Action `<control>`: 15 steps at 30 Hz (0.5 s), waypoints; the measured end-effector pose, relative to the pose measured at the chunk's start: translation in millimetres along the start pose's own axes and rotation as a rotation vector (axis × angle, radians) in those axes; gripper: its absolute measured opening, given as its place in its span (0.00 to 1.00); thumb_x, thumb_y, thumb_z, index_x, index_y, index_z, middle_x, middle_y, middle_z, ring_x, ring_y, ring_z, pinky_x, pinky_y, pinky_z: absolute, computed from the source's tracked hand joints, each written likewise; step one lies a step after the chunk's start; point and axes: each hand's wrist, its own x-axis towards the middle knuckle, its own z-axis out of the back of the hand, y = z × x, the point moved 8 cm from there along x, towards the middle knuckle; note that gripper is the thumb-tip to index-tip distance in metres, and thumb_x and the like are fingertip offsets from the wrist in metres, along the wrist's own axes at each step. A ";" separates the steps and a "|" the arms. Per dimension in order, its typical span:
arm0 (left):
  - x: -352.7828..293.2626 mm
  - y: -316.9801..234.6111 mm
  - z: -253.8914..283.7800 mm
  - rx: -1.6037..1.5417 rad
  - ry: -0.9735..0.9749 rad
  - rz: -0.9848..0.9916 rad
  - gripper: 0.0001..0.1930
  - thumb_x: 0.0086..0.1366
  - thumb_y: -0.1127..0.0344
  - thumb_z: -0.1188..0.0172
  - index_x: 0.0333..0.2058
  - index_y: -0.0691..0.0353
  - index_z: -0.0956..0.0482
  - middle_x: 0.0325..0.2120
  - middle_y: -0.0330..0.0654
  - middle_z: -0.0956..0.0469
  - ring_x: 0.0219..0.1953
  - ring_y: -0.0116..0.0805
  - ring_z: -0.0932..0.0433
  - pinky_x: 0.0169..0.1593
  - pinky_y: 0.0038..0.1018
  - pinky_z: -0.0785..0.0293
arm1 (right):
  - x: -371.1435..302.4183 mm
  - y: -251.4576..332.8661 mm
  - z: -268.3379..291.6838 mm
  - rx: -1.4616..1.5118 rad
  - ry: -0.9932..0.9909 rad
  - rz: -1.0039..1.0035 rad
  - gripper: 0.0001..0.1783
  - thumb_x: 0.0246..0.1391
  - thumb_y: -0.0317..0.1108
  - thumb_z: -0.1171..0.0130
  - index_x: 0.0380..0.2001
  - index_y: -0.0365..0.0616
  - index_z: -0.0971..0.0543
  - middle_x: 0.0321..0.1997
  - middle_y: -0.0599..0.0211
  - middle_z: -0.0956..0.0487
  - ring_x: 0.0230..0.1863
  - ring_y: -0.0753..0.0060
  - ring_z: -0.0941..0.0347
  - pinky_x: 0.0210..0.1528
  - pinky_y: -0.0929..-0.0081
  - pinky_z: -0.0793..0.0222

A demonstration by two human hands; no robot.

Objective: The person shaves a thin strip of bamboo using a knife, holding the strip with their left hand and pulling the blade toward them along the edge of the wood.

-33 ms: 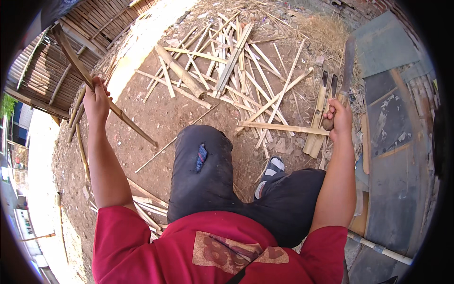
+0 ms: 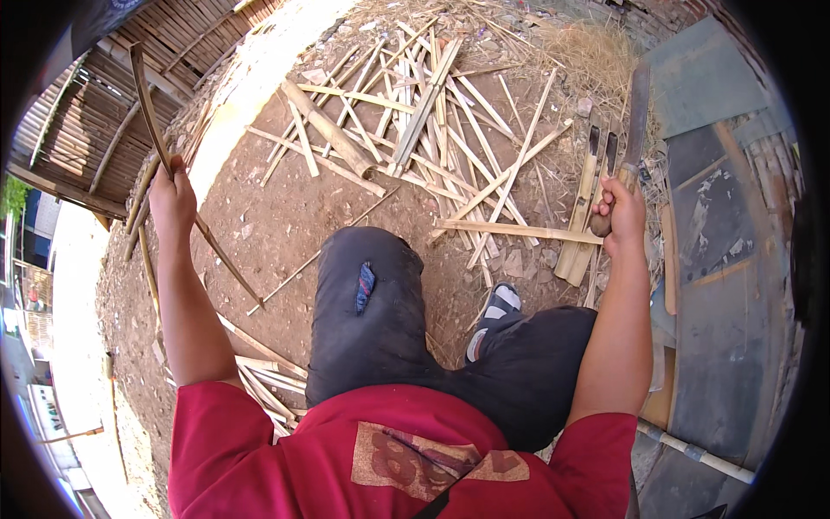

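My left hand (image 2: pixel 173 195) is closed around the middle of a long brown bamboo strip (image 2: pixel 229 255). The strip slants from the upper left down toward my knee, its lower end above the dirt. On the right, my right hand (image 2: pixel 624 212) grips a machete (image 2: pixel 638 112) by its wooden handle, the blade pointing away from me. Beside that hand lie split bamboo pieces (image 2: pixel 581 203) with dark ends. A pale bamboo strip (image 2: pixel 519 230) stretches along the ground, with its right end close to my right wrist.
Ahead on the dirt is a loose pile of bamboo strips (image 2: pixel 484 143), with a thick bamboo pole (image 2: pixel 328 130) at its left. More strips (image 2: pixel 268 381) lie by my left hip. Grey sheets (image 2: pixel 713 208) line the right side; a bamboo wall (image 2: pixel 95 130) stands at far left.
The bamboo strip in my left hand has swung steeper, its lower end dropping down and left. My left hand has shifted slightly left and toward me. The right hand and machete stay nearly still.
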 end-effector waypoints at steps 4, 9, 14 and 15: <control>-34.1 94.2 -4.9 0.510 0.277 0.242 0.29 0.74 0.43 0.50 0.57 0.65 0.27 0.45 0.62 0.20 0.50 0.62 0.21 0.51 0.50 0.25 | -1.3 0.4 -1.5 0.003 0.012 -0.004 0.06 0.60 0.31 0.41 0.31 0.48 0.29 0.21 0.80 0.34 0.19 0.84 0.40 0.28 0.76 0.33; -115.5 150.3 -34.0 0.737 0.577 0.417 0.50 0.59 0.34 0.35 0.67 0.66 0.39 0.61 0.64 0.32 0.61 0.63 0.28 0.62 0.49 0.28 | -0.7 0.5 -2.4 0.050 -0.012 -0.022 0.07 0.60 0.31 0.41 0.30 0.48 0.29 0.21 0.80 0.34 0.19 0.84 0.40 0.29 0.75 0.32; -146.5 126.3 -98.7 0.547 0.812 0.300 0.44 0.61 0.35 0.36 0.61 0.69 0.30 0.54 0.66 0.24 0.61 0.61 0.27 0.61 0.47 0.28 | 0.5 -1.5 -8.2 0.060 -0.004 -0.034 0.07 0.60 0.31 0.41 0.30 0.47 0.29 0.21 0.80 0.34 0.19 0.84 0.40 0.29 0.75 0.33; -145.6 116.7 -112.5 0.503 0.840 0.270 0.44 0.61 0.35 0.36 0.61 0.69 0.30 0.53 0.66 0.23 0.60 0.60 0.25 0.61 0.46 0.28 | -1.4 -0.8 -10.2 0.047 -0.003 -0.039 0.07 0.60 0.30 0.41 0.31 0.47 0.29 0.21 0.80 0.34 0.19 0.84 0.40 0.29 0.75 0.33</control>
